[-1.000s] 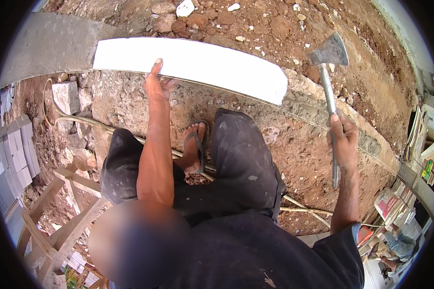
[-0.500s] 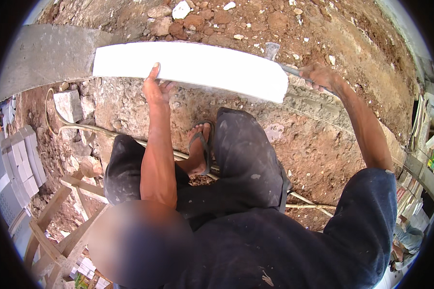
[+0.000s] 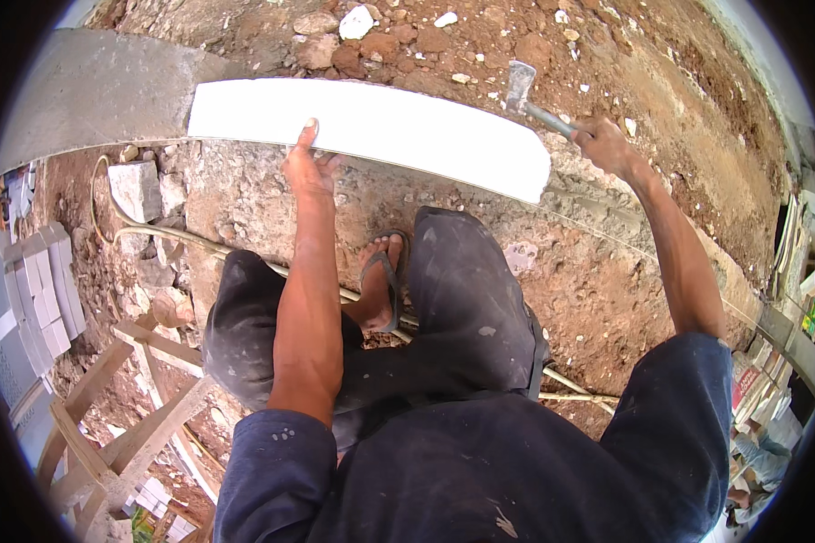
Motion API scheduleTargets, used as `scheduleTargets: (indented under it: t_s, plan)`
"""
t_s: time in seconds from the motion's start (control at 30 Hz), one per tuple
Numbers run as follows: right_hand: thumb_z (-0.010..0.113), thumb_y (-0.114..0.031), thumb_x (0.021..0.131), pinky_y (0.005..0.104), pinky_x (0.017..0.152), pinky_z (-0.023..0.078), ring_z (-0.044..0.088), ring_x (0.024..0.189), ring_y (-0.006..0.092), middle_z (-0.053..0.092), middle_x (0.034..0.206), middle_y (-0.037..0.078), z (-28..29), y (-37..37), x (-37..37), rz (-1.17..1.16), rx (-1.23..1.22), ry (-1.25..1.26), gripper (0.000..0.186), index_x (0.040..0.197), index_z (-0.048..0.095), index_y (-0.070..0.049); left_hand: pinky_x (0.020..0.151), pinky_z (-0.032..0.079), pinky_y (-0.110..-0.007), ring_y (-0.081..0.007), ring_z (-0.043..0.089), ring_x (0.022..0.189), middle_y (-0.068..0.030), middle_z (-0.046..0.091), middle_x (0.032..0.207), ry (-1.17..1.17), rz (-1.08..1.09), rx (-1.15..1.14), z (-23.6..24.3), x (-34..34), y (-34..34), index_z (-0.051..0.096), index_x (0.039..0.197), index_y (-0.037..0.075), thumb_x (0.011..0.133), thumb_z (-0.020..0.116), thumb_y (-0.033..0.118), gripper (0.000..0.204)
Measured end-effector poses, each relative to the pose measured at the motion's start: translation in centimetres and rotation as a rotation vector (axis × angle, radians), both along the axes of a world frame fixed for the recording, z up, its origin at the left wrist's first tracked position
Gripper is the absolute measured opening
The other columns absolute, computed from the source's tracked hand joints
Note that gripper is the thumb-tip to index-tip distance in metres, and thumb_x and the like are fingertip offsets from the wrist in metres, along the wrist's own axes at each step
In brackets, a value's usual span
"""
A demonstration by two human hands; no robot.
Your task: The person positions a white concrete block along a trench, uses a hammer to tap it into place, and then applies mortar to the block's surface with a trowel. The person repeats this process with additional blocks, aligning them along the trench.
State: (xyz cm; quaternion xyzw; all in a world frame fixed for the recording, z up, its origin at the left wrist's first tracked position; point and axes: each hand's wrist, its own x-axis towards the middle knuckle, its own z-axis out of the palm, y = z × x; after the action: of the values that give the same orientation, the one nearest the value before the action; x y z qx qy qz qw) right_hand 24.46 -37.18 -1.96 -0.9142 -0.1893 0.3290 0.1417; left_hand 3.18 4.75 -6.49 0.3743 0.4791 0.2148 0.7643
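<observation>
just past the bent knees in dark, dusty trousers [image 3: 466, 281], a thin pale string [image 3: 607, 235] runs off from the near right corner of a long white rectangular block [image 3: 371, 118]. block lies across the far side of the string, left end up to a smooth grey concrete strip [image 3: 109, 95]. left hand [image 3: 310, 170]: thumb on top, fingers at the near edge; can't tell if they pinch or just steady. right hand [image 3: 602, 145]: fingers clamped round the handle of a grey metal hatchet [image 3: 521, 88], head just beyond the block's far edge near its right end; contact unclear. beyond: red-brown soil [image 3: 625, 54]. reads as tapping the block into line; next move calls for a light, controlled knock, left thumb well clear.
</observation>
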Motion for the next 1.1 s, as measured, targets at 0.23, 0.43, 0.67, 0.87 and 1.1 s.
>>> scheduleTargets:
  t_s: [0.23,0.43,0.67,0.87,1.1]
  plan:
    - [0.048,-0.021,0.104,0.0252,0.053,0.038,0.044,0.058,0.0067,0.048,0.070,-0.004,10.7,7.4,-9.0,-0.181,0.667,-0.058,0.043,0.142,0.051,-0.002,0.075,0.058,-0.055,-0.0424,0.063,0.105,-0.0225,0.057,0.126,0.020,0.082,0.011,0.2,-0.2,-0.5,0.027,0.147,0.000,0.076,0.080,0.015,0.090]
    - [0.051,-0.033,0.105,0.0225,0.053,0.033,0.038,0.063,0.0041,0.041,0.071,-0.006,7.6,16.7,-12.9,-0.124,0.790,0.034,0.047,0.140,0.053,-0.002,0.093,0.049,-0.061,-0.0401,0.058,0.117,-0.0245,0.051,0.136,0.001,0.099,0.032,1.2,-0.3,-1.1,0.029,0.150,0.006,0.076,0.081,0.018,0.091]
    - [0.048,-0.032,0.104,0.0420,0.082,0.053,0.069,0.092,0.0361,0.070,0.100,0.021,5.5,31.2,-10.4,0.299,0.829,-0.348,0.045,0.132,0.058,0.001,0.084,0.054,-0.055,-0.0359,0.062,0.111,-0.0214,0.058,0.128,-0.056,0.139,0.042,1.1,0.0,-1.8,0.033,0.148,0.003,0.076,0.082,0.020,0.089]
    - [0.048,-0.028,0.103,0.0481,0.092,0.050,0.063,0.108,0.0444,0.065,0.115,0.029,7.8,34.8,-11.3,0.362,0.478,-0.098,0.041,0.129,0.059,0.002,0.076,0.059,-0.045,-0.0344,0.065,0.106,-0.0190,0.060,0.125,0.007,0.159,0.070,1.4,-0.2,-2.2,0.035,0.147,0.003,0.082,0.075,0.015,0.077]
    - [0.049,-0.027,0.103,0.0483,0.085,0.052,0.067,0.099,0.0438,0.068,0.103,0.029,7.5,35.4,-11.6,0.388,0.400,-0.226,0.040,0.129,0.059,0.001,0.082,0.054,-0.049,-0.0327,0.062,0.112,-0.0173,0.060,0.127,0.027,0.123,0.114,-0.1,0.2,-2.0,0.037,0.148,0.007,0.081,0.075,0.020,0.078]
